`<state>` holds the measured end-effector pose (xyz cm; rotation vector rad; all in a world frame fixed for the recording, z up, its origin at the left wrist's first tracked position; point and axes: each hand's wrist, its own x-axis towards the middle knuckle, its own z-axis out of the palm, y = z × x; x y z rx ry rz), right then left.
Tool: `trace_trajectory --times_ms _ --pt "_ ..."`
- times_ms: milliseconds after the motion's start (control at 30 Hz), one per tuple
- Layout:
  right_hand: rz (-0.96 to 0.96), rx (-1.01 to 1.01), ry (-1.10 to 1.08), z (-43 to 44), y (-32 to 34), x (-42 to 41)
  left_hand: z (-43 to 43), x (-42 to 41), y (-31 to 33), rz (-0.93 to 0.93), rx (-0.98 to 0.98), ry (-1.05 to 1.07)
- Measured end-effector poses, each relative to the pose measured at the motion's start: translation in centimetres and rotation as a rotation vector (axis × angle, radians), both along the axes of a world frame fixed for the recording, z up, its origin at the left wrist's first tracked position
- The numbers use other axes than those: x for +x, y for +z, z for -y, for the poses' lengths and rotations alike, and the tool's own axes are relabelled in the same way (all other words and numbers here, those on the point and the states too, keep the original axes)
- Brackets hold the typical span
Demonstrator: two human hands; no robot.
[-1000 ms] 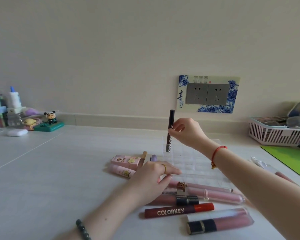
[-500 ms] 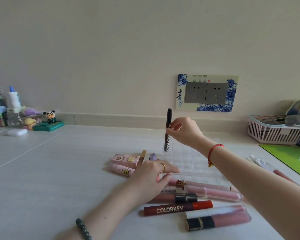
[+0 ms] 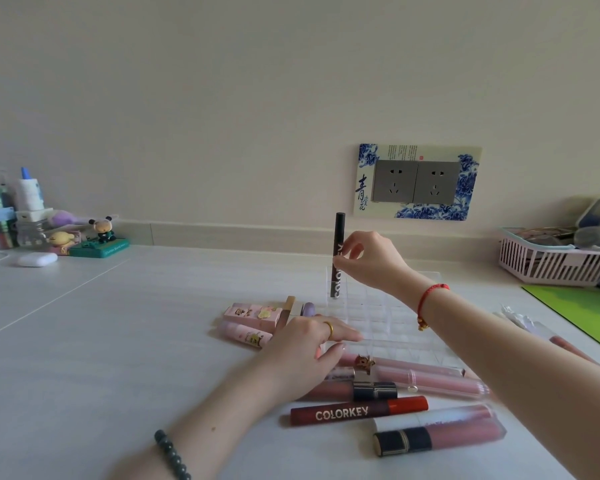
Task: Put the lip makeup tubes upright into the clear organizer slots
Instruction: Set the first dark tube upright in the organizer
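**Dark tube standing in the organizer's far corner slot**

The right hand (image 3: 371,261) is reaching over the clear organizer (image 3: 388,317), and its fingers (image 3: 347,251) are pinching the dark tube (image 3: 338,237) at about mid-height. The tube is standing upright, its lower end sitting in the far left corner slot directly below those fingers, its black cap rising above them. A red cord bracelet (image 3: 430,296) is circling the right wrist.

The left hand (image 3: 302,351) is resting on the organizer's near left edge. Its fingers (image 3: 347,332) are lying almost straight across the clear rim, holding nothing. A gold ring (image 3: 330,329) is showing on one of them.

Other lip tubes are lying flat on the surface (image 3: 118,341). Just left of the left fingers, a pink box (image 3: 253,314) and a pale pink tube (image 3: 248,336) are lying side by side. Nearer the person than those fingers, a long pink tube (image 3: 430,381) and a navy-capped tube (image 3: 374,391) are lying along the organizer's near side. The red COLORKEY tube (image 3: 357,412) is lying just beyond them, and a black-capped pink tube (image 3: 437,438) is lying closest to the camera.

Well to the right of the right fingers, a pink basket (image 3: 551,268) is sitting by the wall, next to a green mat (image 3: 586,313).
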<state>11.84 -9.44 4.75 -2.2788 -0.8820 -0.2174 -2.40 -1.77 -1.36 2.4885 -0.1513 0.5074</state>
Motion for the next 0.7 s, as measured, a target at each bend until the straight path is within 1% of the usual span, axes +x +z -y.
trace_trajectory --times_ms 300,700 --pt "-0.012 -0.014 0.0 0.16 -0.18 -0.02 -0.33 0.29 -0.36 0.032 0.035 -0.002" --pt "0.009 -0.02 -0.012 0.67 -0.35 0.31 -0.35 0.2 -0.29 0.007 -0.001 0.005"
